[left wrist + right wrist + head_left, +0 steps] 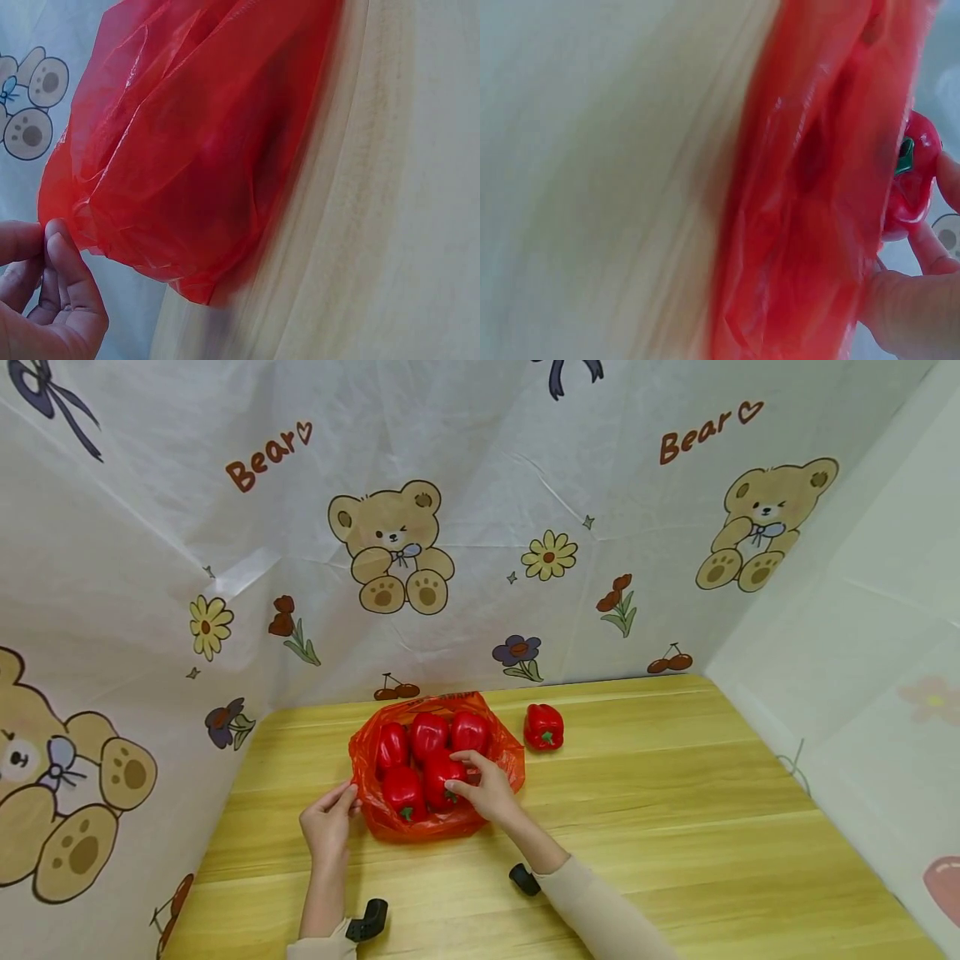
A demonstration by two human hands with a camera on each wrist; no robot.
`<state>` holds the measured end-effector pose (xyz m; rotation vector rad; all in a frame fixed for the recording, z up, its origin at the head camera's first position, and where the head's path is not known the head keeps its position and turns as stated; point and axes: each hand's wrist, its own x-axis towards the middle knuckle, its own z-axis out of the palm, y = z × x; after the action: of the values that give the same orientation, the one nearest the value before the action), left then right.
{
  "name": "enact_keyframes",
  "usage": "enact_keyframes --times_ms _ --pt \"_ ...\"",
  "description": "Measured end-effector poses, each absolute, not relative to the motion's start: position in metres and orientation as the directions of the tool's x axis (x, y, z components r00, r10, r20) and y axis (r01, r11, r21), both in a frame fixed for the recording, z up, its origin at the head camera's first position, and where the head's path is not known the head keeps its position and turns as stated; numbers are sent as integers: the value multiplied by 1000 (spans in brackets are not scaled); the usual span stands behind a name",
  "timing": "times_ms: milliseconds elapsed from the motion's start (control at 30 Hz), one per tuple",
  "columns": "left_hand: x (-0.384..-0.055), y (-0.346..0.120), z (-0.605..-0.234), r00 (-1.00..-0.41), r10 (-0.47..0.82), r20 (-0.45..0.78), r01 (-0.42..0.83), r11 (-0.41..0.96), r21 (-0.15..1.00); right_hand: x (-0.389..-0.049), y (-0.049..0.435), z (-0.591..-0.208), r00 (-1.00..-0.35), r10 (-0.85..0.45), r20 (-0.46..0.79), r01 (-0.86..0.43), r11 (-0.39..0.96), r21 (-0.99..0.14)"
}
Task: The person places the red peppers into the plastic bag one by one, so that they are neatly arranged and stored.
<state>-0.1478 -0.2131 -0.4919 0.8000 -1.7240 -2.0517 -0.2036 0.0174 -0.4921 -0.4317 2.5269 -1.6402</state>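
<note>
A red plastic bag (450, 828) lies open on the table with several red bell peppers (429, 735) inside. At its left rim, my left hand (327, 827) pinches the bag's edge between thumb and fingers. The left wrist view shows this pinch on the thin red plastic (172, 172). My right hand (487, 787) reaches over the bag's right side and grips the front right bell pepper (441, 777), thumb and fingers around it. In the right wrist view, that bell pepper (913, 180) with its green stem shows above the bag's rim, partly hidden by the plastic.
One more red bell pepper (543, 727) lies on the wooden table (660, 793), just right of the bag. A white sheet printed with bears (480, 460) stands behind the table's back edge. Black wrist mounts (367, 920) sit by both forearms.
</note>
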Motion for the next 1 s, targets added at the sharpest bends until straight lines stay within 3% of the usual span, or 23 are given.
enact_keyframes --times_ms 867,1000 --pt "-149 -215 -494 -777 -597 -198 -112 -179 977 -198 3 -501 -921 -360 152 -331 511 -793" --pt "-148 -216 -494 -778 -596 -198 -109 -181 977 -196 11 -491 -908 -379 178 -356 476 -804"
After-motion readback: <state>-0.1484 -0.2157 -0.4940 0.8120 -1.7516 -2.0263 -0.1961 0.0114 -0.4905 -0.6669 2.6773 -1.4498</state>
